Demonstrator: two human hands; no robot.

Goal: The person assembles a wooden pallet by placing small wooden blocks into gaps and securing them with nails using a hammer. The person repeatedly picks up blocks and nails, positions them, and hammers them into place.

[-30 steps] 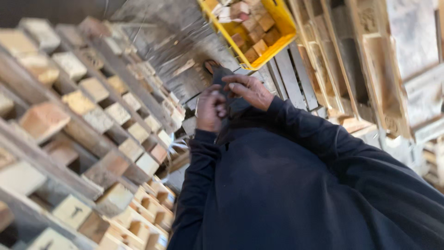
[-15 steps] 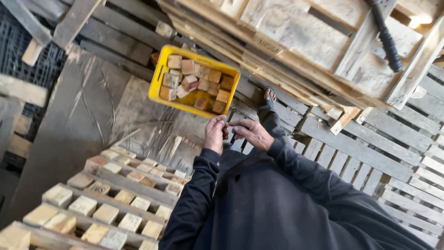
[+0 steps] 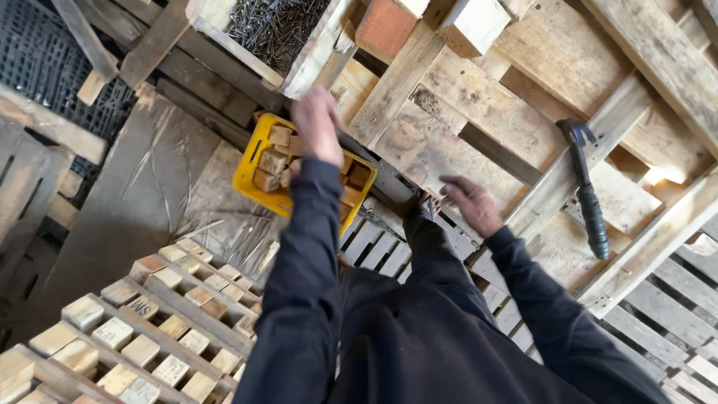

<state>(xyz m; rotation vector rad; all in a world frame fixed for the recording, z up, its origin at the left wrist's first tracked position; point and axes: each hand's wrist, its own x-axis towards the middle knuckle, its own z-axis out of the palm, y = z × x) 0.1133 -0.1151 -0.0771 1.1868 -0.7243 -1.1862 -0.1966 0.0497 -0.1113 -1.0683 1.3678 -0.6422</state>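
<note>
— Looking down from the head camera, what sits under the left hand (image 3: 318,123)?

— It reaches out over a yellow plastic crate (image 3: 250,179), a rectangular bin filled with small wooden blocks (image 3: 271,161). The hand is blurred, fingers extended and loosely spread, and it holds nothing I can make out. Whether it touches the crate, I cannot tell.

— Which way does the crate run?

— Its long axis goes from upper left to lower right, and it rests on the floor beside a flat grey board (image 3: 142,202).

— And the right hand (image 3: 471,206)?

— Open, palm down, fingers spread, hovering at the edge of a wooden pallet (image 3: 479,127) and gripping nothing.

— Any tool nearby?

— 1 black hammer (image 3: 587,191) lies on that pallet, well apart from the right hand. Its handle runs nearly top to bottom, with the head at the upper end.

— Any containers or markings?

— 1 wooden box of dark nails (image 3: 273,26) sits at the top, just above the crate. At lower left, stacked pallets (image 3: 149,329) show rows of square pale block ends, a few bearing dark stamped marks too small to make out.
</note>
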